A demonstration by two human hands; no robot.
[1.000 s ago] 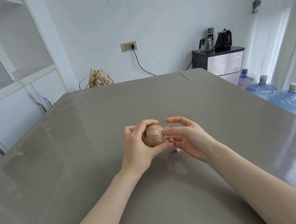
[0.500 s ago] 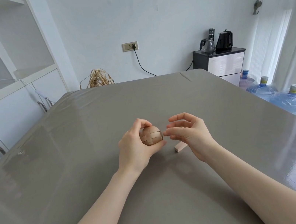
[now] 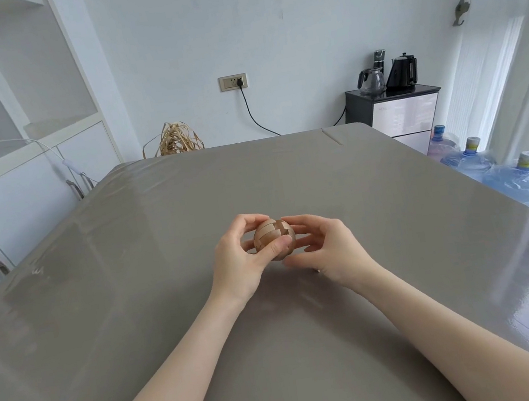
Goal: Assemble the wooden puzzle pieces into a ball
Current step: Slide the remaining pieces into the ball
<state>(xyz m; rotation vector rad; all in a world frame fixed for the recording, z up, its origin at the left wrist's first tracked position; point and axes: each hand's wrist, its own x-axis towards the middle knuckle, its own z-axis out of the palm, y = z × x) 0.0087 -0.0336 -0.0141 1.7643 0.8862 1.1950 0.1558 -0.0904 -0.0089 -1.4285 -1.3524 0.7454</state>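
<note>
A light-brown wooden ball (image 3: 269, 235) made of interlocked puzzle pieces, with a cross-shaped seam on its right face, is held just above the grey table (image 3: 148, 260) near its middle. My left hand (image 3: 233, 266) grips it from the left, with the thumb across the front and the fingers behind. My right hand (image 3: 334, 248) curls round its right side, with the index fingertip on top and the thumb underneath. A loose wooden piece on the table is almost wholly hidden behind my right hand.
The table's right edge is close by, and blue water bottles (image 3: 523, 180) stand on the floor beyond it. A black cabinet (image 3: 395, 117) with kettles is at the back right. White cupboards (image 3: 14, 205) line the left. A straw bundle (image 3: 179, 141) sits behind the far edge.
My right hand, off the ball half a second ago, has come back onto its right side. The ball has turned in my left hand, showing a cross-shaped seam. The loose piece is now covered.
</note>
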